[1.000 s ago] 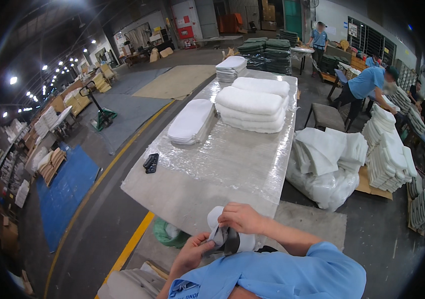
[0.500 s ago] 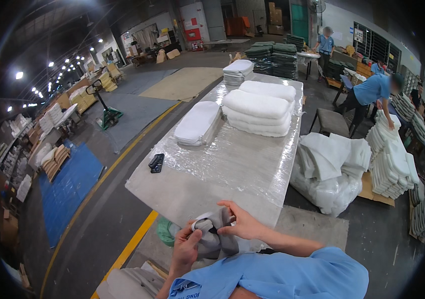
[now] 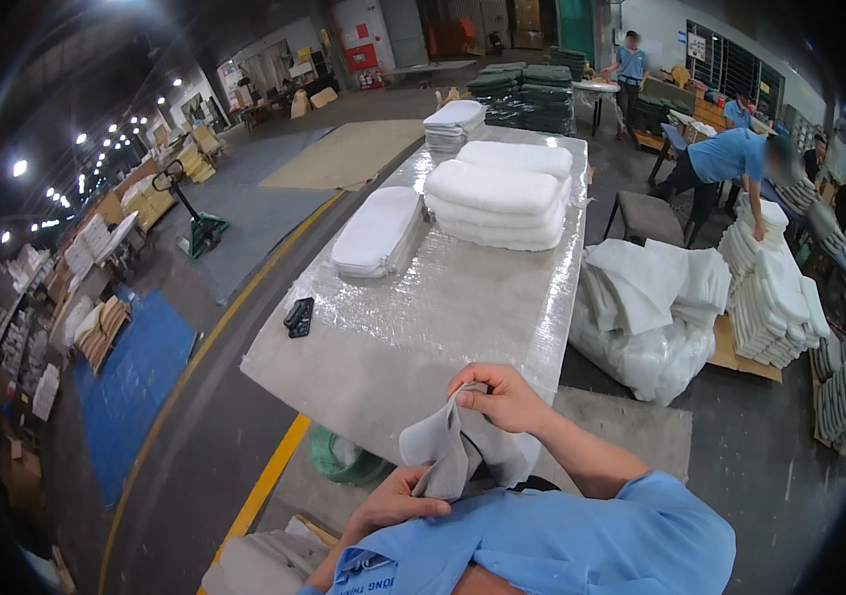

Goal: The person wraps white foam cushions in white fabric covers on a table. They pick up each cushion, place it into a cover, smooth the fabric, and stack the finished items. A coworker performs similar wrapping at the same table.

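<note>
Both hands hold a grey and white cloth piece [image 3: 451, 458] close to my body, near the front edge of the table [image 3: 344, 382]. My right hand [image 3: 502, 397] pinches its upper edge between thumb and fingers and holds it raised. Lower down, my left hand [image 3: 398, 503] is closed on the cloth's left side, thumb on top. The piece is bent into folds, with white at the left and right and grey in the middle. Part of its lower edge is hidden against my blue shirt.
White pad stacks [image 3: 497, 198] and a flatter white stack [image 3: 376, 233] stand on the plastic-covered table, with a small black object [image 3: 298, 317] at its left. Bagged white pads [image 3: 646, 307] sit to the right, where a co-worker [image 3: 725, 159] bends over stacks. Green wrap [image 3: 339, 456] lies below the table.
My hands have moved apart: the right one up with the cloth's edge, the left one down towards my body. The bunched cloth has opened out, showing more white.
</note>
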The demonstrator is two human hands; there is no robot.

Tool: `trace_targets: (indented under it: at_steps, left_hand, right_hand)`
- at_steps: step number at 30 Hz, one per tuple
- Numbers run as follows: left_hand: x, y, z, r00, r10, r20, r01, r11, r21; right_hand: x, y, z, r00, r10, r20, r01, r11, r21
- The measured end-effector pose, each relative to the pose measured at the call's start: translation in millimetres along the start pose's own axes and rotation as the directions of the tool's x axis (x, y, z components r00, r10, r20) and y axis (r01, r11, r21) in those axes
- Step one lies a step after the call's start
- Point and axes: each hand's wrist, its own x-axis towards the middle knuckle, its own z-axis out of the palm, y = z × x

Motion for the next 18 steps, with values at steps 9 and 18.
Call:
trace_targets:
  at_steps: [9, 18]
  left_hand:
    - [-10, -51, 15, 0.932, 0.267, -0.244, -0.343, 0.868, -0.36]
    - [10, -70, 61, 0.974, 0.105, -0.201, -0.181, 0.893, -0.413]
  right_hand:
    - [-26, 12, -8, 0.998, 0.004, -0.065, 0.002, 0.995, 0.105]
    - [-52, 71, -20, 0.99, 0.108, -0.09, -0.078, 0.954, 0.29]
